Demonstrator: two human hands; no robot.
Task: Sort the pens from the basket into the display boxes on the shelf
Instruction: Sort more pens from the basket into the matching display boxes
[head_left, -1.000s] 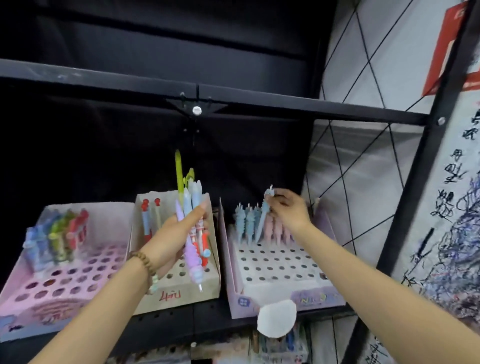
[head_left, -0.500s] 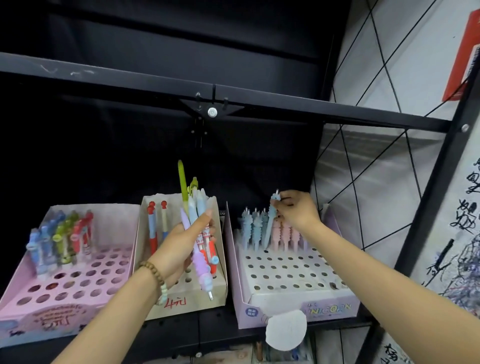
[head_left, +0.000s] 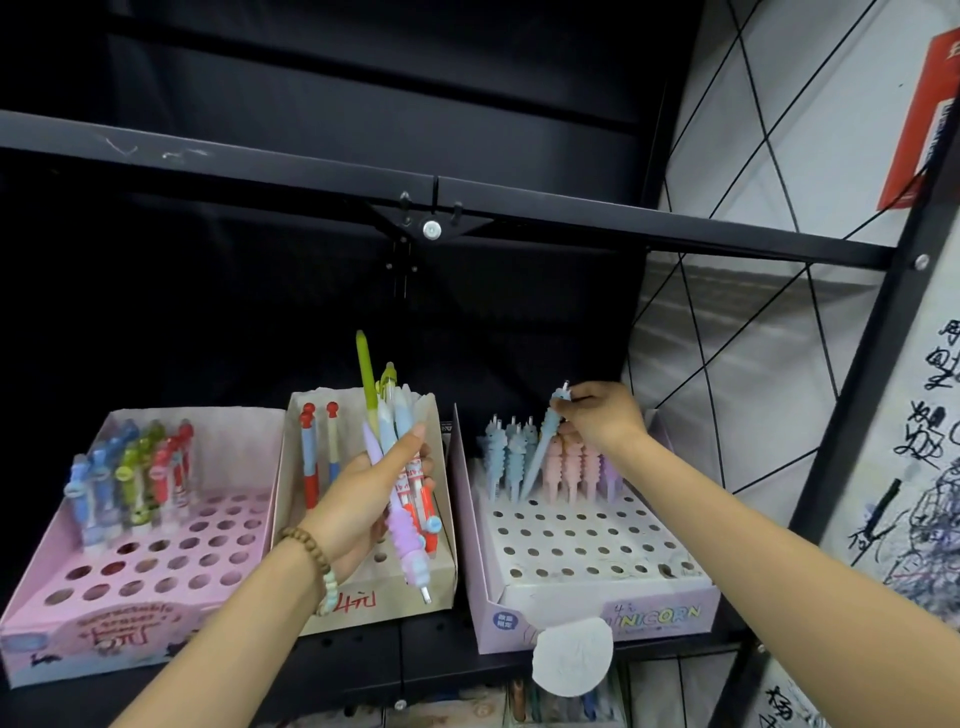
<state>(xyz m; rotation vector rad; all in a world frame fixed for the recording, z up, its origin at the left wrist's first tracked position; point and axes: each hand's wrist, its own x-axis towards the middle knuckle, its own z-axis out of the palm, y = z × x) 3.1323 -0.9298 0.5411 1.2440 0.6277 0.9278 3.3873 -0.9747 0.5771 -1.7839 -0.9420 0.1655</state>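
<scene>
Three display boxes stand on the black shelf: a pink one (head_left: 57, 639) at left, a beige one (head_left: 363, 608) in the middle, a lilac unicorn box (head_left: 597, 618) at right. My left hand (head_left: 363, 499) grips a bunch of mixed pens (head_left: 400, 467) upright over the beige box. My right hand (head_left: 602, 415) pinches the top of a light blue unicorn pen (head_left: 540, 457), tilted, with its tip at a hole in the back row of the lilac box, between blue pens (head_left: 506, 452) and pink pens (head_left: 571, 462).
The upper shelf rail (head_left: 431, 192) runs close above the boxes. A black upright post (head_left: 857, 431) and a scribbled wall panel (head_left: 924, 467) stand at right. Coloured pens (head_left: 130, 467) fill the pink box's back rows; two red-topped pens (head_left: 317, 452) stand in the beige box.
My right hand has lowered the light blue pen slightly toward the back row of the lilac box. The camera view shifted a little; my left hand keeps its bunch in place.
</scene>
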